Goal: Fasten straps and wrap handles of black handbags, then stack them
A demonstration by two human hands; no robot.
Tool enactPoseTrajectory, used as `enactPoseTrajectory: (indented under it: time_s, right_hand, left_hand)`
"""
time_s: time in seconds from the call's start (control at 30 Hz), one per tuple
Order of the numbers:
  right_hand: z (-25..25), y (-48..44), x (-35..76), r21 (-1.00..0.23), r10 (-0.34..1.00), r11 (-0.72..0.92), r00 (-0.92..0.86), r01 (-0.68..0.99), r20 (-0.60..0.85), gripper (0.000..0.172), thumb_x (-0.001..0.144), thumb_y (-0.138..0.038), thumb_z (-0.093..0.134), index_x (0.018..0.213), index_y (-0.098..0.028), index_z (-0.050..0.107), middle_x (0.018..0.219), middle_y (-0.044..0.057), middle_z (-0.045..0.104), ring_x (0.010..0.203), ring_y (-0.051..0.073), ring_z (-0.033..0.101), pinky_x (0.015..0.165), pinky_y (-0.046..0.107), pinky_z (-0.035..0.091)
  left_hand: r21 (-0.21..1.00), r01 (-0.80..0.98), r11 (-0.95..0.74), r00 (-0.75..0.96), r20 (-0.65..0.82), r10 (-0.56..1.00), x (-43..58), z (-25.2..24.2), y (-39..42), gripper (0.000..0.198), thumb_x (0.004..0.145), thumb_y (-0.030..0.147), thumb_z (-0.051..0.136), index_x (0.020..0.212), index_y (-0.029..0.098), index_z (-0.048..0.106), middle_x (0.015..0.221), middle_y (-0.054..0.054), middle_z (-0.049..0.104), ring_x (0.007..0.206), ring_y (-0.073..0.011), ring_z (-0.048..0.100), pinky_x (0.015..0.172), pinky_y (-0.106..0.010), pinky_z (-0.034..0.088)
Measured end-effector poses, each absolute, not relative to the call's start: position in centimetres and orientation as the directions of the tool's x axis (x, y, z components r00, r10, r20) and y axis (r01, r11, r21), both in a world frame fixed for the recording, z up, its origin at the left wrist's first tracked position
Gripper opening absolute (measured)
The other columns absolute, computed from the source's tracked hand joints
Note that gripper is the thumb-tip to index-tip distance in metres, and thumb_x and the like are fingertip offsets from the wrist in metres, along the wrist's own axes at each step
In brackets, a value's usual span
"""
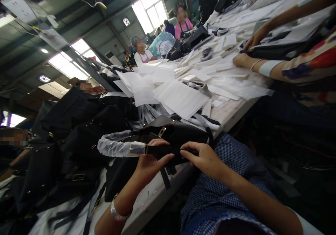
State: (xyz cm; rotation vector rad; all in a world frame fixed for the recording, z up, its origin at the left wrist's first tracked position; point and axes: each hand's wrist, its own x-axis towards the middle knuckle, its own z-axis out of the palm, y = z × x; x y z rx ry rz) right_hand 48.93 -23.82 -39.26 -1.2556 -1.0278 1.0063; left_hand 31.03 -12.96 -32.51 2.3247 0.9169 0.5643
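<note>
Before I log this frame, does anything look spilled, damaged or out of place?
Beyond the bag, white sheets lie strewn at mixed angles across the table, which looks untidy. Nothing looks clearly spilled or damaged.

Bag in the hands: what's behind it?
White sheets, heaped on the table. The bag covers its own far side and whatever lies directly behind it.

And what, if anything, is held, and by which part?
A black bag, by its strap: the left hand grips beside the gold buckle; what the right hand holds is unclear.
</note>
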Motion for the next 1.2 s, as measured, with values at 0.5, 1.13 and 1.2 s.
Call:
enactPoseTrajectory:
  time_s: [0.5, 1.13, 1.2]
  right_hand:
    - [-39.7, -24.0, 52.3, -0.998, 0.988, 0.024, 0.153, -0.050, 0.016, 0.017, 0.086, -0.031, 0.062, 0.088, -0.017, 0.073, 0.077, 0.001, 0.072, 0.062, 0.013, 0.065, 0.062, 0.024, 0.048]
    - [-45.7, -27.8, 55.9, -0.998, 0.876, -0.056, 0.478, -0.029, -0.063, 0.017, 0.085, -0.036, 0.064, 0.088, -0.020, 0.071, 0.079, 0.002, 0.074, 0.072, 0.019, 0.071, 0.071, 0.030, 0.056]
    - [-44.3, -27.9, 54.9, -0.994, 0.842, -0.009, 0.537, 0.107, 0.050, 0.020, 0.091, -0.037, 0.058, 0.095, -0.024, 0.072, 0.089, 0.002, 0.076, 0.081, 0.020, 0.072, 0.077, 0.031, 0.056]
  left_hand:
    - [0.937, 0.330, -0.114, 0.467, -0.057, 0.883, 31.9, -33.4, -12.7, 0.038, 0.069, 0.036, 0.084, 0.099, 0.016, 0.070, 0.081, -0.003, 0.073, 0.072, -0.0173, 0.068, 0.069, -0.027, 0.057]
    - [0.913, 0.401, -0.076, 0.405, -0.103, 0.908, 31.6, -33.3, -12.4, 0.046, 0.071, 0.041, 0.084, 0.105, 0.015, 0.070, 0.080, -0.003, 0.074, 0.075, -0.0175, 0.069, 0.068, -0.025, 0.057]
    - [0.918, 0.389, -0.084, 0.409, -0.090, 0.908, 31.7, -33.2, -12.6, 0.044, 0.070, 0.039, 0.085, 0.104, 0.015, 0.070, 0.082, -0.003, 0.075, 0.075, -0.0179, 0.069, 0.068, -0.025, 0.057]
